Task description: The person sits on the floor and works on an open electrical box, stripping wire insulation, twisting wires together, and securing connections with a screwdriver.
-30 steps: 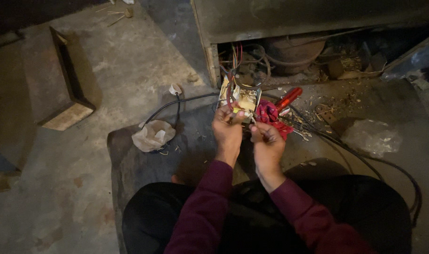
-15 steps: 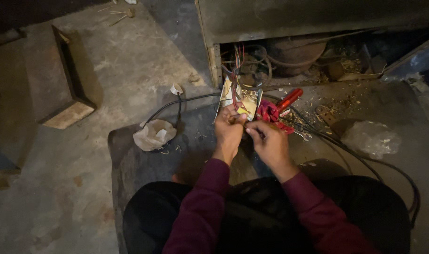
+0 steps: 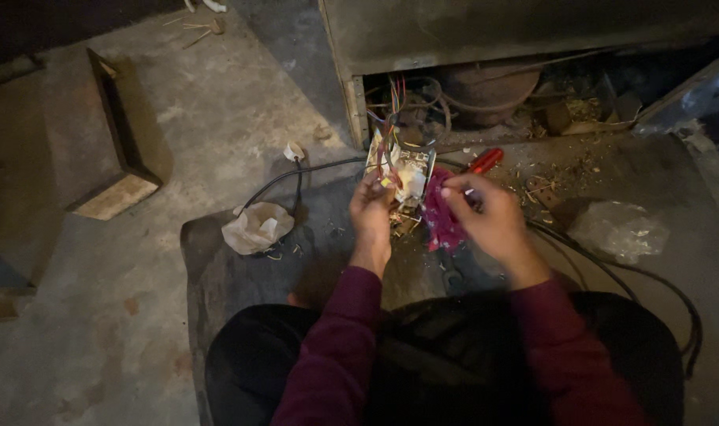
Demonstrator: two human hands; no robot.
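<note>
A: Where is the small wired box (image 3: pixel 400 167) relative to the hands?

B: It lies on the floor (image 3: pixel 217 142) just ahead of both. The left hand (image 3: pixel 373 211) is at its near edge, fingers curled onto it among the coloured wires (image 3: pixel 391 106). The right hand (image 3: pixel 490 217) is just to the right of it, fingers bent with the tips pinched together; whether anything is gripped I cannot tell.

A: And beside that hand?

B: A crumpled pink cloth (image 3: pixel 441 221) lies against it, and a red-handled tool (image 3: pixel 484 161) just beyond.

A: Any containers?

B: The open base of the metal cabinet (image 3: pixel 533 31) holds a dark round compressor (image 3: pixel 486 87), wires and debris. A crumpled white bag (image 3: pixel 257 227) lies to the left, a clear plastic bag (image 3: pixel 618 230) to the right; their contents do not show.
</note>
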